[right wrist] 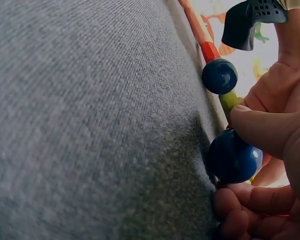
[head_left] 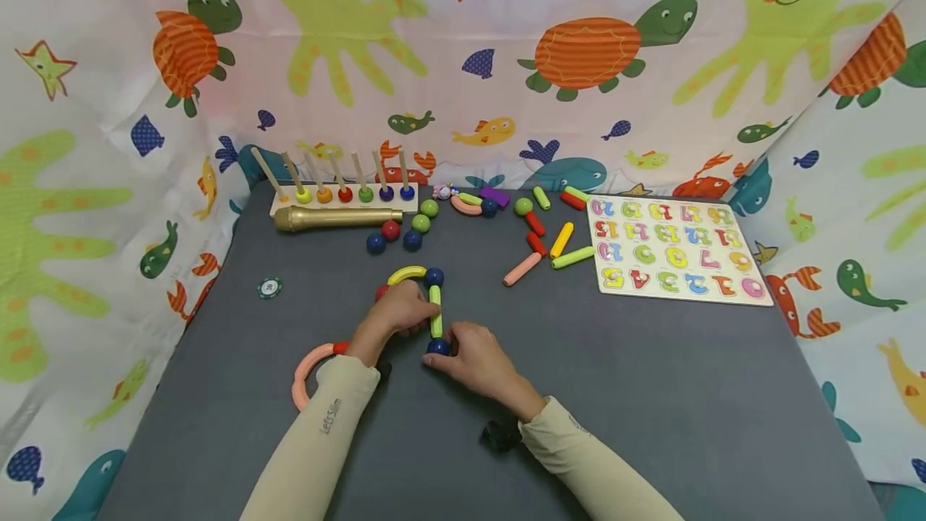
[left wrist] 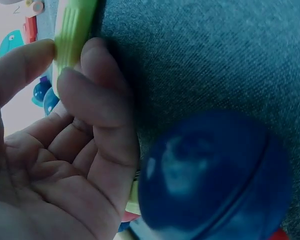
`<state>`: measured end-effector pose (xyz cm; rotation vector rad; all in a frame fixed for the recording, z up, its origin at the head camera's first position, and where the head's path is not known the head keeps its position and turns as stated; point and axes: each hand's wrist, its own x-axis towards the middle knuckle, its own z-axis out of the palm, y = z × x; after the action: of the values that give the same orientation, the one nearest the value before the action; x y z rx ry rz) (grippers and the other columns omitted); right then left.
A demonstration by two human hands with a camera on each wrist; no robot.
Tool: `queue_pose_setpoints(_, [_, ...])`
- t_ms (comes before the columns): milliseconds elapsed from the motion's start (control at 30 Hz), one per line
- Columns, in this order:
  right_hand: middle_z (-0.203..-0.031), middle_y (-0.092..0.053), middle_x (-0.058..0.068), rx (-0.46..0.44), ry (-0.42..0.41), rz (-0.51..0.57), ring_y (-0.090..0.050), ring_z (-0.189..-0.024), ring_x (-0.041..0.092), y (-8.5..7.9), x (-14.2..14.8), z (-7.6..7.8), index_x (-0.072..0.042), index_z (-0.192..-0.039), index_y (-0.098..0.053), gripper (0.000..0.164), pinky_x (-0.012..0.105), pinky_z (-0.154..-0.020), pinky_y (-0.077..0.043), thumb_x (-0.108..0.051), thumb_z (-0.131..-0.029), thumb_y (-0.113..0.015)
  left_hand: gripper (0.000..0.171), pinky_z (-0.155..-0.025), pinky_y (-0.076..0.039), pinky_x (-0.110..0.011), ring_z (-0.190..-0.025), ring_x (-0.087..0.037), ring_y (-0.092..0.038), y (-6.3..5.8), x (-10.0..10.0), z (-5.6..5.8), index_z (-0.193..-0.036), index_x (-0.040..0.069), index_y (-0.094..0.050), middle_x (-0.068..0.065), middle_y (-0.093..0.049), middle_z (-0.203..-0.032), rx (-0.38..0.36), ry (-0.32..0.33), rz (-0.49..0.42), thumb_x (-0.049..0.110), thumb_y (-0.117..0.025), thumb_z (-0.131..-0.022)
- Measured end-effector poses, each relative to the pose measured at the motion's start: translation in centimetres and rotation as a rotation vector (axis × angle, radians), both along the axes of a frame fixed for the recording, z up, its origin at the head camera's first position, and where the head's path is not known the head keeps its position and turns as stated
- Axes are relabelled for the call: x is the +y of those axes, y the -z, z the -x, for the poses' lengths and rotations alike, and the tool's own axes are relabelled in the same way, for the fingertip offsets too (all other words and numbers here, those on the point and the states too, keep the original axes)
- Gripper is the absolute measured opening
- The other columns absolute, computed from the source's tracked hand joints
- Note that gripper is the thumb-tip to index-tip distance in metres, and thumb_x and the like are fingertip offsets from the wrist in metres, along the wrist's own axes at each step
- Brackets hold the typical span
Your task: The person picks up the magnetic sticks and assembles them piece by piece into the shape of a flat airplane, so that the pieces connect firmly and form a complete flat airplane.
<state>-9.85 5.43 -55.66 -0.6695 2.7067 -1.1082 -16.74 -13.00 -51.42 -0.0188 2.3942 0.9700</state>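
My left hand (head_left: pixel 398 310) pinches a green ridged rod (head_left: pixel 436 296) between thumb and fingers, seen close in the left wrist view too. At the rod's near end, my right hand (head_left: pixel 477 360) holds a blue ball (head_left: pixel 437 346) with thumb and fingers. Another blue ball (head_left: pixel 434 277) sits at the rod's far end, joined to a yellow curved piece (head_left: pixel 407 272). Partly behind the left hand shows a red piece (head_left: pixel 381 291). A pink curved piece (head_left: pixel 307 368) with a red end lies left of the left forearm, which hides what follows. A big blue ball (left wrist: pixel 215 175) fills the left wrist view's lower right.
At the back left stand a peg board (head_left: pixel 365 196) with coloured rings and a gold rod-shaped piece (head_left: pixel 340 218). Loose balls (head_left: pixel 420 223) lie beside them. Several coloured rods (head_left: pixel 563 239) lie near a number puzzle board (head_left: pixel 683 296). A poker chip (head_left: pixel 270 288) is at left.
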Motion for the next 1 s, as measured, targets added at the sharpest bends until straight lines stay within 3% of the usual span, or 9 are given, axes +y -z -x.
queue_pose_setpoints(200, [-0.073, -0.051, -0.004, 0.001, 0.01, -0.003, -0.049, -0.063, 0.01, -0.5, -0.1, 0.2, -0.012, -0.088, -0.066, 0.03, 0.029, -0.059, -0.041, -0.034, -0.094, -0.085, 0.036, -0.059, -0.054, -0.03, -0.059, -0.015, -0.057, -0.7, -0.6, -0.4, -0.082, -0.003, -0.074, -0.01, -0.068, -0.073, 0.016, -0.002, -0.062, 0.026, -0.072, -0.104])
queue_pose_setpoints(400, [-0.074, -0.053, -0.005, -0.022, -0.02, -0.006, -0.05, -0.064, 0.009, -0.5, -0.1, 0.5, -0.011, -0.093, -0.068, 0.03, 0.028, -0.06, -0.042, -0.036, -0.095, -0.084, 0.036, -0.058, -0.052, -0.027, -0.059, -0.015, -0.058, -0.4, -1.1, -0.5, -0.081, -0.001, -0.075, -0.009, -0.069, -0.075, 0.013, -0.013, -0.09, 0.026, -0.072, -0.104])
queue_pose_setpoints(600, [-0.081, -0.064, -0.004, -0.147, -0.123, 0.065, -0.057, -0.067, 0.01, -1.8, 2.1, 3.2, -0.009, -0.104, -0.074, 0.025, 0.029, -0.062, -0.047, -0.034, -0.103, -0.076, 0.035, -0.06, -0.055, -0.03, -0.06, -0.015, -0.061, -0.2, -1.4, -0.4, -0.082, 0.0, -0.075, -0.009, -0.071, -0.076, 0.008, -0.044, -0.13, 0.027, -0.072, -0.104])
queue_pose_setpoints(667, [-0.085, -0.067, -0.002, -0.137, -0.065, 0.076, -0.059, -0.071, 0.014, -2.5, 3.5, 5.0, -0.009, -0.106, -0.076, 0.022, 0.031, -0.065, -0.049, -0.031, -0.105, -0.072, 0.034, -0.06, -0.056, -0.03, -0.06, -0.016, -0.063, -0.1, -1.4, -0.4, -0.082, 0.001, -0.075, -0.009, -0.072, -0.075, 0.006, -0.05, -0.14, 0.027, -0.072, -0.104])
queue_pose_setpoints(867, [-0.095, -0.072, 0.014, 0.057, 0.336, -0.043, -0.063, -0.081, 0.03, -3.7, 8.2, 11.7, 0.002, -0.107, -0.074, 0.02, 0.045, -0.076, -0.053, -0.018, -0.104, -0.07, 0.032, -0.061, -0.055, -0.029, -0.061, -0.015, -0.064, -0.1, -1.3, -0.4, -0.083, 0.002, -0.076, -0.009, -0.073, -0.074, -0.018, -0.051, -0.154, 0.025, -0.073, -0.104])
queue_pose_setpoints(1000, [-0.088, -0.065, 0.018, 0.059, 0.409, -0.247, -0.059, -0.083, 0.037, -3.7, 10.6, 14.8, 0.004, -0.094, -0.068, 0.026, 0.05, -0.077, -0.048, -0.02, -0.103, -0.068, 0.029, -0.062, -0.055, -0.029, -0.061, -0.015, -0.064, 0.1, -1.1, -0.7, -0.087, 0.002, -0.075, -0.009, -0.073, -0.075, -0.025, -0.045, -0.141, 0.025, -0.071, -0.105])
